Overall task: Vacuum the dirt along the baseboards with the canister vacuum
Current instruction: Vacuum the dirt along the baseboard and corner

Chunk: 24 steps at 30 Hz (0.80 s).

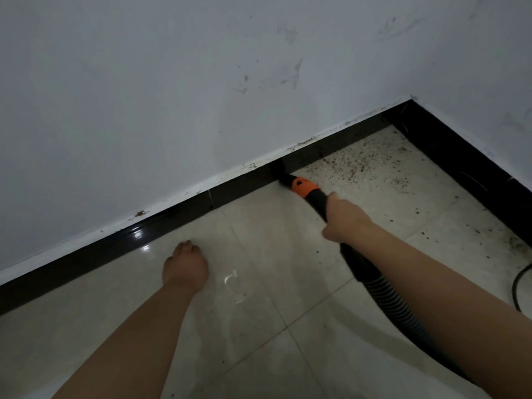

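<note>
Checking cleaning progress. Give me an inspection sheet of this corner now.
Surface: pale tiled floor, glossy near the left, dirt-free there.
Job's things: vacuum nozzle with orange collar, tip at the black baseboard; ribbed hose trails back.
Clutter: brown dirt scattered from nozzle to the corner, specks along the right baseboard.
Grips: right hand grips the vacuum wand; left hand loosely curled, holding nothing.
Cables: black cord at right edge.
Surroundings: white wall, scuffed.
</note>
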Each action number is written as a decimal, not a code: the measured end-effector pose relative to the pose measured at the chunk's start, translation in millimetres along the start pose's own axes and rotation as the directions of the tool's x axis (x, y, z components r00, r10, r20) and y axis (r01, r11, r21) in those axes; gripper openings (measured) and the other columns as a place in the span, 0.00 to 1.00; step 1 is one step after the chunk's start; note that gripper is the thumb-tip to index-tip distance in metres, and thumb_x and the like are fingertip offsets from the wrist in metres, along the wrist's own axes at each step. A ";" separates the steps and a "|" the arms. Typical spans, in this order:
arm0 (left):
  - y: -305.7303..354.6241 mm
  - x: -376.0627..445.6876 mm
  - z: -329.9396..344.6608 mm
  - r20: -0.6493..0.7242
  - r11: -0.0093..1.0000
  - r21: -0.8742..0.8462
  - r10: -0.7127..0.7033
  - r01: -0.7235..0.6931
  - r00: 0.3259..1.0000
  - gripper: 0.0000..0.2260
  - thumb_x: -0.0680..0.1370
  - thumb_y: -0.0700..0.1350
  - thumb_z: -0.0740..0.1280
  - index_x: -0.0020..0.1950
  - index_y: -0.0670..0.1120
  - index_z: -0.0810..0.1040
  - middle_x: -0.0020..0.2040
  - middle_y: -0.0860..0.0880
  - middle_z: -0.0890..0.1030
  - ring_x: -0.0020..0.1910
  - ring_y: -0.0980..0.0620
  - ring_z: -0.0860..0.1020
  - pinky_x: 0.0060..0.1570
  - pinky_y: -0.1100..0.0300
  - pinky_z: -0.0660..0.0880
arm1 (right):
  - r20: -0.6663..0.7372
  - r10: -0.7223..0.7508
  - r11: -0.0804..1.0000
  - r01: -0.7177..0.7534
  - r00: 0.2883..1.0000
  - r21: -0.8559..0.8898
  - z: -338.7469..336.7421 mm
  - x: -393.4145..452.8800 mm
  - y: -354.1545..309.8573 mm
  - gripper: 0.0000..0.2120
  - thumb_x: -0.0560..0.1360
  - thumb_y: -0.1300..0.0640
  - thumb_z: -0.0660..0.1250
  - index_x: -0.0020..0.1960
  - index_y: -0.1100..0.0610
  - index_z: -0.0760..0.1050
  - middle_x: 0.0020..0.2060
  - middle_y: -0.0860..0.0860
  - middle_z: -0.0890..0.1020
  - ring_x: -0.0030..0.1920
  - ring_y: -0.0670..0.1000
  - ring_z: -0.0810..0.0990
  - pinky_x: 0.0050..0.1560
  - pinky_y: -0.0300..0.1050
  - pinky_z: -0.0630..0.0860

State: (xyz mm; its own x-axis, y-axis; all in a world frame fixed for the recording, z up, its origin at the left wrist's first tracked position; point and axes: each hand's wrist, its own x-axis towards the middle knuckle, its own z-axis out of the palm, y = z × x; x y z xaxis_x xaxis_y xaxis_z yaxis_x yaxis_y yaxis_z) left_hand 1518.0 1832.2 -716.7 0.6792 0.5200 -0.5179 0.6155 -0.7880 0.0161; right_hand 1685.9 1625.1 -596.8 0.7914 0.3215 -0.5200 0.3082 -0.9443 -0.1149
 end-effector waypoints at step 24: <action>0.4 1.0 -2.9 0.019 0.998 0.064 -0.001 0.000 1.000 0.20 0.82 0.41 0.52 0.74 0.39 0.59 0.76 0.44 0.56 0.75 0.48 0.56 0.71 0.56 0.61 | 0.004 -0.031 0.999 0.031 1.000 -0.022 4.3 -11.5 -10.1 0.23 0.72 0.64 0.66 0.64 0.61 0.61 0.43 0.55 0.71 0.40 0.53 0.73 0.40 0.44 0.72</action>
State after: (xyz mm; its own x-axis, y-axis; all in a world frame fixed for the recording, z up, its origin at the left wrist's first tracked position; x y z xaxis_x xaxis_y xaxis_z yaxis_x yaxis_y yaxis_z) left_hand 1520.0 1833.3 -714.8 0.6706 0.5146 -0.5343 0.5886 -0.8075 -0.0389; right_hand 1671.4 1630.6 -593.3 0.7791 0.3507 -0.5197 0.3443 -0.9321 -0.1128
